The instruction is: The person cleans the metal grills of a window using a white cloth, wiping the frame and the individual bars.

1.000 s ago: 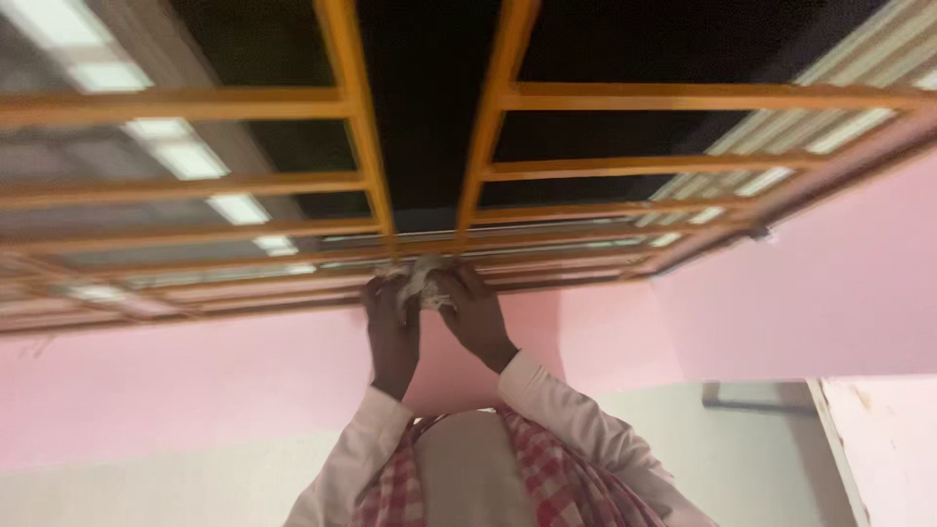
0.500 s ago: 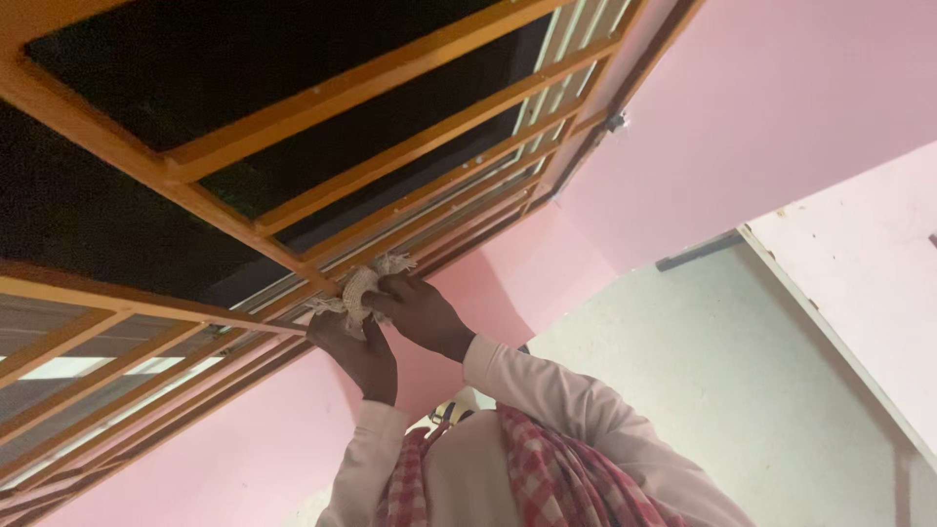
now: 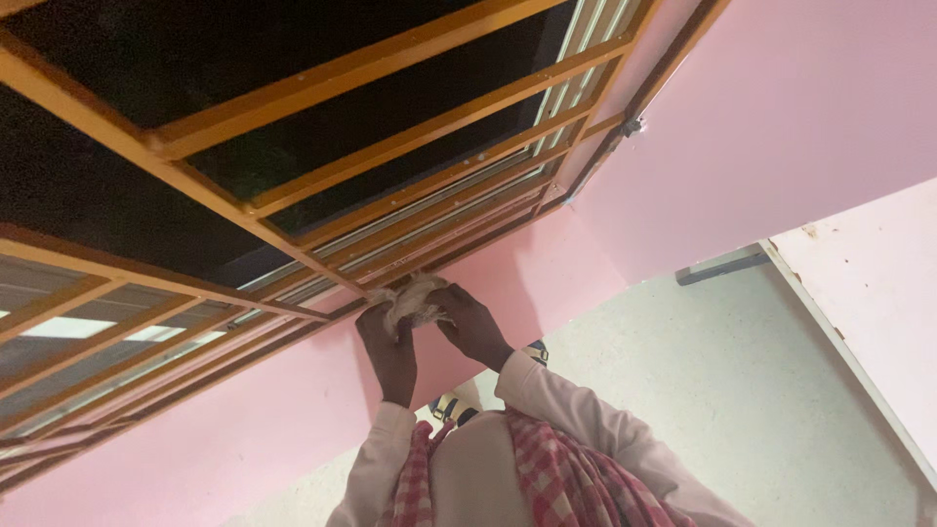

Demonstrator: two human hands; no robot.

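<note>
I see both hands raised together at the bottom edge of the window, wrists bent back and forearms rising out of pale sleeves. My left hand point(image 3: 388, 342) sits with its back toward the camera, fingers curled shut around the lower left part of a crumpled whitish cloth point(image 3: 414, 299). My right hand point(image 3: 472, 324) comes in from the other side, its fingers closed over the right part of the same cloth, so the two hands touch it from either side and nearly meet. The cloth is bunched into a lump and pressed against the lowest rail of the orange window grille point(image 3: 342, 73), just where an upright bar comes down to the sill line.

A red and white checked scarf point(image 3: 551, 478) hangs over the shoulders below the hands. I can see no packages, labels or signs.

The grille's bars run across dark panes above the hands, and toward the left lighter slatted panes point(image 3: 68, 327) show through. Below the rail the pink wall point(image 3: 781, 107) spreads left and right, turning a corner to the right of the hands, where a small dark latch point(image 3: 632, 126) sits on the frame edge. Beyond the corner lies a stretch of pale grey surface point(image 3: 742, 390), well apart from the hands
</note>
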